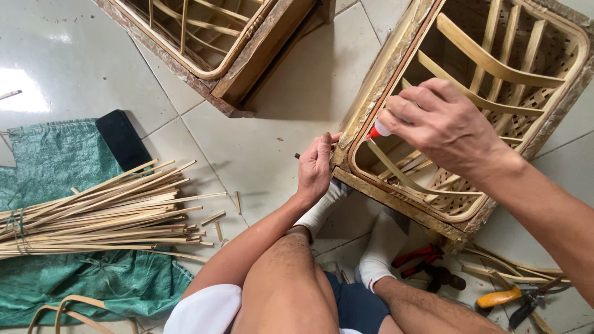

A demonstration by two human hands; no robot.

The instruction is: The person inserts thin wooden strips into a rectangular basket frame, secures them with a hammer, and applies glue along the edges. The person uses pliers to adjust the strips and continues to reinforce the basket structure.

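The person's left hand point(314, 167) and right hand point(442, 127) are bare, with no gloves, and the arms are bare too. The legs are bare above white socks point(378, 250). Dark blue shorts point(356, 306) and a white shirt point(204, 312) are worn.

We see the bundle of strips point(99, 213) on a sack point(55, 167) left of the frame point(396, 192) (pliers point(427, 260) just before it).

A small white glue bottle point(382, 129) with a red nozzle points down-left at the rim of a rattan basket point(396, 179). The basket is a rounded rectangle of bent cane set in a rough wooden frame. It lies on the tiled floor, open side facing up, curved slats crossing inside.
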